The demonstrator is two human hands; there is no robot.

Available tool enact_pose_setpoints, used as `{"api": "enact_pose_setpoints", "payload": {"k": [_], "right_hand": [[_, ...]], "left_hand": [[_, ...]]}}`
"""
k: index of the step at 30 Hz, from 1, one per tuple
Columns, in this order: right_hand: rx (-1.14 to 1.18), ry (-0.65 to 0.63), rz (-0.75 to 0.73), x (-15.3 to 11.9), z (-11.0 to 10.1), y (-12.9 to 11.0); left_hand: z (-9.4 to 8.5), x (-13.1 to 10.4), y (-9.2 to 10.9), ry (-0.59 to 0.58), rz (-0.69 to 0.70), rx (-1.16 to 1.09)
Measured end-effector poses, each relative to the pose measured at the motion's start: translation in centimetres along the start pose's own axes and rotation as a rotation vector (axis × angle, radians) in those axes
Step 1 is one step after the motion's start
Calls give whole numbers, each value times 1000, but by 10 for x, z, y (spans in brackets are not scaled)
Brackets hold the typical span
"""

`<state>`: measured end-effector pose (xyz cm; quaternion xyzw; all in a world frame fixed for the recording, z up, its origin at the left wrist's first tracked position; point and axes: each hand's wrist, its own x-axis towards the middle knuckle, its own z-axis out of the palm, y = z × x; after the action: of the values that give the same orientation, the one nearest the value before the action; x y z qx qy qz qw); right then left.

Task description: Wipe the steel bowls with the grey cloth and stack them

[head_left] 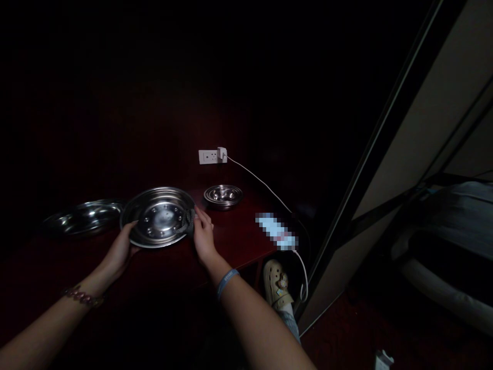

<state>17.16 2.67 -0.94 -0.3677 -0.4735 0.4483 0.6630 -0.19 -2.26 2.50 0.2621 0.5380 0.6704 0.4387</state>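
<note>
A round stainless steel plate point(164, 218) with raised dimples around its middle is held tilted toward me above the dark red tabletop. Its left rim is gripped by my left hand point(120, 251), thumb on the inside and fingers underneath. My right hand point(203, 232) is closed on a dark grey, patterned cloth point(185, 222), pressing it against the plate's right rim. Most of the cloth is hidden by the fingers. Just behind my right hand sits a stack of small steel dishes point(223, 196). To the left of the plate lies a larger steel basin or tray point(87, 217), partly in shadow.
A lit phone point(276, 230), blurred, lies on the tabletop point(234, 236) at right. Its white cable point(259, 177) runs to a charger in the wall socket point(209, 156). Below the table edge is a foot in a beige clog point(276, 282). A panel edge rises at right.
</note>
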Motion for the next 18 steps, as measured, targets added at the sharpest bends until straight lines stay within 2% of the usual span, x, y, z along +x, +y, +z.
{"api": "enact_pose_setpoints", "payload": {"k": [3,7,11,18], "right_hand": [[-134,75,-9,-6,4,1],[-119,222,15,-15,18,11],[-17,174,69,-16,25,18],[-7,186,120,-12,8,12]], "left_hand": [[1,-1,0,-12,-4,-1],[2,-1,-2,-13,20,-10],[0,5,-8,-61,47,-15],[-3,13,-20,-117,93,108]]}}
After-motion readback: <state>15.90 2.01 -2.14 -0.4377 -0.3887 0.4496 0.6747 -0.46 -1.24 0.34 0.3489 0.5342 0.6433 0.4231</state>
